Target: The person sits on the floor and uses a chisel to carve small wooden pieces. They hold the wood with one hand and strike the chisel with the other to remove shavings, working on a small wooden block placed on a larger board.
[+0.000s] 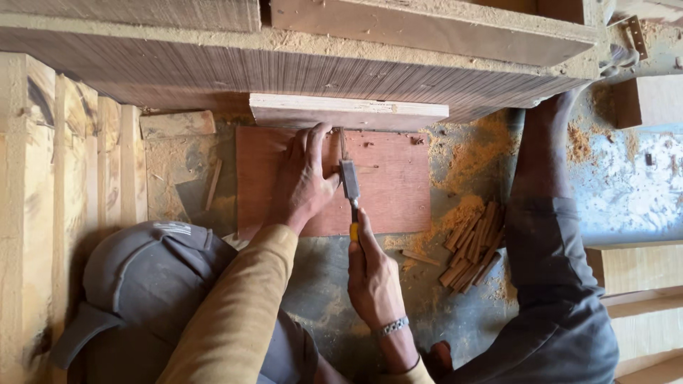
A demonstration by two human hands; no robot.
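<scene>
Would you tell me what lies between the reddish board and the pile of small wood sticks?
In the head view, only sawdust-strewn floor lies between the reddish board and the wood sticks.

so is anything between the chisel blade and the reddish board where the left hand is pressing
Nothing visible. The chisel in the right hand lies directly over the reddish board, just right of the left hand that is flat on it. The wood strips lie off to the right.

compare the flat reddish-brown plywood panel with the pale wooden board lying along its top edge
The reddish-brown plywood panel is dark red, broad and nearly square; the pale wooden board is light, long and narrow. The left hand presses on the panel while the right hand holds a yellow-handled chisel over it; the board goes untouched. Both lie flat amid sawdust.
</scene>
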